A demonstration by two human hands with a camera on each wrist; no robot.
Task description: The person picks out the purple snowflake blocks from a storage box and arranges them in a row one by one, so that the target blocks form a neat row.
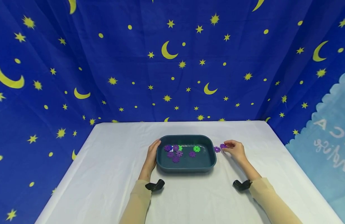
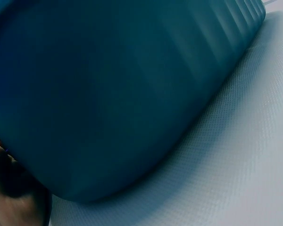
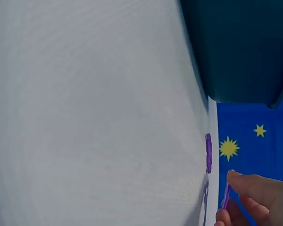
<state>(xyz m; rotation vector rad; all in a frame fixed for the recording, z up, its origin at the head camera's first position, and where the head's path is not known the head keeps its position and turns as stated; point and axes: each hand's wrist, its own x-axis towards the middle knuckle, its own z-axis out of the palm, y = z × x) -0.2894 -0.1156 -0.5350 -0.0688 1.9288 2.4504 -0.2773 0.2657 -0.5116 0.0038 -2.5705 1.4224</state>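
Beige sleeves cover both our forearms, which reach in from the near side and slant inward over the white-covered counter. Our left hand lies along the outside of the dark teal tray, at its left end, with the fingertips up by the rim near the far corner; how far those fingers curl we cannot tell. Beyond the tray's other end, our right hand turns in at the wrist, its fingers pointing left toward the tray and pinching a purple disc with the thumb. From the right wrist we see this disc held edge-on, raised off the cloth, the other fingers bent in beside it. A second purple piece lies between our right hand and the tray, just beside the wall. Inside the tray we see a purple cluster toward the left and a bright green piece farther right.
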